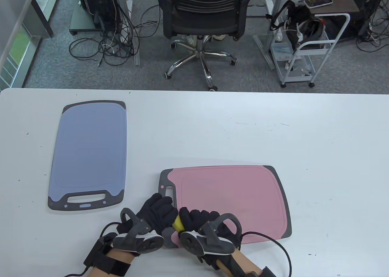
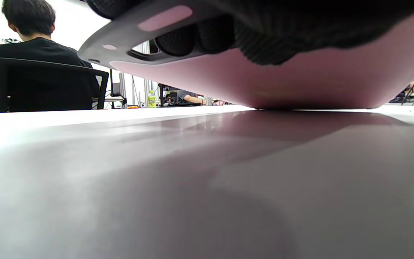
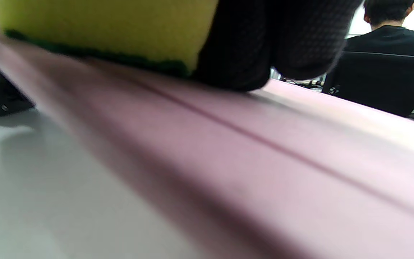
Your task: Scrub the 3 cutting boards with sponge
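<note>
A pink cutting board (image 1: 231, 198) with grey ends lies near the table's front edge. My left hand (image 1: 156, 211) grips its grey handle end and tilts that end off the table; the left wrist view shows my fingers (image 2: 210, 37) curled through the handle slot and the pink board (image 2: 300, 86) raised. My right hand (image 1: 197, 220) holds a yellow sponge (image 1: 177, 223) on the board's near left corner. In the right wrist view the sponge (image 3: 102, 28), green side down, presses on the pink surface (image 3: 264, 162). A blue-grey cutting board (image 1: 89, 152) lies flat at the left.
The white table (image 1: 243, 128) stretches far behind and to the right of the boards. Beyond its far edge stand an office chair (image 1: 203, 18), a white cart (image 1: 307, 49) and cables on the floor. A person (image 2: 31, 54) sits in the background of both wrist views.
</note>
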### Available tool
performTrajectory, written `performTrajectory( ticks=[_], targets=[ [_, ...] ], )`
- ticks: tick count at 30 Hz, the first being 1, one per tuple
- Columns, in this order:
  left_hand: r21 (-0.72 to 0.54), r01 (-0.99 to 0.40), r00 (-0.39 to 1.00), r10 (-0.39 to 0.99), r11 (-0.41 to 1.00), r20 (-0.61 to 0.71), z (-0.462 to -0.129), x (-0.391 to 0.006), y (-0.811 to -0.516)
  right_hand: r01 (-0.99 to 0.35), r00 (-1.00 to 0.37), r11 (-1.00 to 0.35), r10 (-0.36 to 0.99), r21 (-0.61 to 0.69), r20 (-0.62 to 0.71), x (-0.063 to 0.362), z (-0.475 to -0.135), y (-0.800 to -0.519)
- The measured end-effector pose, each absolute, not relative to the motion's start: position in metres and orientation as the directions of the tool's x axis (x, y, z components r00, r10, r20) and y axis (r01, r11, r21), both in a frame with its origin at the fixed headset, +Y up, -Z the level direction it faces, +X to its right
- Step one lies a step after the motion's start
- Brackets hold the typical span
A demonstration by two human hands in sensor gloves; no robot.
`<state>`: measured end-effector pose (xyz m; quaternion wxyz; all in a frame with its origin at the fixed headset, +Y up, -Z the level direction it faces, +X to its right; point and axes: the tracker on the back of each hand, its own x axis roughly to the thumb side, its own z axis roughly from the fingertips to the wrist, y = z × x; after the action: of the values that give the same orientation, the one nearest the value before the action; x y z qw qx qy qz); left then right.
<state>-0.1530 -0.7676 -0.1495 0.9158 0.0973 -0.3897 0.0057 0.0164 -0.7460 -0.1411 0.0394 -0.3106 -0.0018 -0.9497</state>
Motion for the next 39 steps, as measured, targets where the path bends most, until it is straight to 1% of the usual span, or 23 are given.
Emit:
performTrajectory(
  ticks=[2, 3, 5, 7, 8, 11, 13, 14, 16, 17, 18, 19, 23, 25, 27, 28, 30, 31, 33, 34, 36, 38, 39],
  targets=[
    [0.177, -0.087, 0.689, -0.069, 0.98, 0.721, -0.149, -0.152, -0.768, 0.01, -0.839, -1.0, 0.0, 0.016, 0.545, 0.036, -0.147, -0.748],
    [0.178, -0.085, 0.689, -0.072, 0.98, 0.721, -0.149, -0.152, -0.768, 0.001, -0.875, -1.0, 0.013, 0.029, 0.484, 0.052, -0.15, -0.751],
    [0.175, -0.082, 0.69, -0.07, 0.981, 0.72, -0.149, -0.152, -0.768, 0.057, -0.926, -0.997, -0.031, 0.06, 0.376, 0.09, -0.157, -0.756],
    [0.17, -0.078, 0.691, -0.07, 0.982, 0.719, -0.15, -0.152, -0.768, 0.05, -0.967, -0.996, -0.031, 0.069, 0.253, 0.136, -0.161, -0.762],
    [0.168, -0.073, 0.692, -0.072, 0.983, 0.719, -0.15, -0.151, -0.768, 0.039, -0.988, -0.995, -0.024, 0.093, 0.152, 0.168, -0.164, -0.766],
    [0.169, -0.066, 0.692, -0.077, 0.983, 0.718, -0.15, -0.151, -0.768, 0.037, -0.993, -0.991, -0.051, 0.127, -0.104, 0.244, -0.164, -0.776],
    [0.167, -0.063, 0.693, -0.077, 0.984, 0.717, -0.15, -0.15, -0.768, 0.027, -0.974, -0.988, -0.059, 0.151, -0.216, 0.275, -0.162, -0.78],
    [0.165, -0.062, 0.694, -0.077, 0.984, 0.716, -0.15, -0.15, -0.768, -0.002, -0.969, -0.988, -0.037, 0.154, -0.246, 0.282, -0.162, -0.781],
    [0.163, -0.062, 0.694, -0.075, 0.985, 0.716, -0.15, -0.15, -0.768, -0.035, -0.973, -0.992, 0.006, 0.123, -0.23, 0.274, -0.163, -0.781],
    [0.16, -0.065, 0.694, -0.071, 0.985, 0.716, -0.151, -0.151, -0.768, 0.015, -0.982, -0.993, -0.036, 0.113, -0.186, 0.264, -0.165, -0.779],
    [0.157, -0.066, 0.695, -0.067, 0.985, 0.716, -0.151, -0.151, -0.768, 0.092, -0.988, -0.99, -0.104, 0.103, -0.114, 0.246, -0.167, -0.776],
    [0.156, -0.067, 0.695, -0.066, 0.985, 0.716, -0.151, -0.151, -0.768, 0.107, -0.993, -0.989, -0.111, 0.104, -0.037, 0.232, -0.167, -0.774],
    [0.161, -0.066, 0.692, -0.071, 0.985, 0.718, -0.151, -0.15, -0.768, 0.0, -0.964, -0.999, 0.013, 0.049, 0.266, 0.136, -0.159, -0.764],
    [0.157, -0.068, 0.691, -0.067, 0.985, 0.72, -0.151, -0.15, -0.769, 0.029, -0.891, -1.0, -0.02, 0.012, 0.454, 0.083, -0.147, -0.757],
    [0.159, -0.067, 0.69, -0.069, 0.985, 0.72, -0.151, -0.15, -0.769, 0.045, -0.818, -0.999, -0.053, -0.029, 0.573, 0.053, -0.139, -0.753],
    [0.163, -0.066, 0.69, -0.073, 0.984, 0.72, -0.151, -0.15, -0.768, 0.041, -0.794, -0.998, -0.059, -0.043, 0.605, 0.043, -0.136, -0.751],
    [0.167, -0.065, 0.69, -0.076, 0.984, 0.72, -0.151, -0.15, -0.768, 0.063, -0.788, -0.997, -0.081, -0.051, 0.61, 0.037, -0.135, -0.75],
    [0.164, -0.067, 0.69, -0.073, 0.984, 0.72, -0.151, -0.15, -0.768, 0.072, -0.793, -0.997, -0.081, -0.039, 0.603, 0.043, -0.137, -0.749],
    [0.167, -0.065, 0.69, -0.077, 0.984, 0.72, -0.15, -0.15, -0.768, 0.033, -0.833, -0.999, -0.042, -0.025, 0.552, 0.063, -0.143, -0.753],
    [0.167, -0.064, 0.69, -0.077, 0.984, 0.719, -0.151, -0.15, -0.768, 0.042, -0.865, -0.999, -0.04, -0.008, 0.499, 0.078, -0.147, -0.755],
    [0.163, -0.059, 0.69, -0.078, 0.985, 0.719, -0.151, -0.15, -0.769, 0.042, -0.931, -0.999, -0.031, 0.024, 0.363, 0.124, -0.154, -0.762],
    [0.166, -0.051, 0.69, -0.086, 0.985, 0.719, -0.15, -0.149, -0.769, 0.042, -0.983, -0.998, -0.031, 0.055, 0.183, 0.177, -0.157, -0.769],
    [0.168, -0.049, 0.689, -0.089, 0.985, 0.719, -0.149, -0.149, -0.769, 0.048, -0.992, -0.997, -0.039, 0.069, 0.116, 0.196, -0.157, -0.771]
  ],
)
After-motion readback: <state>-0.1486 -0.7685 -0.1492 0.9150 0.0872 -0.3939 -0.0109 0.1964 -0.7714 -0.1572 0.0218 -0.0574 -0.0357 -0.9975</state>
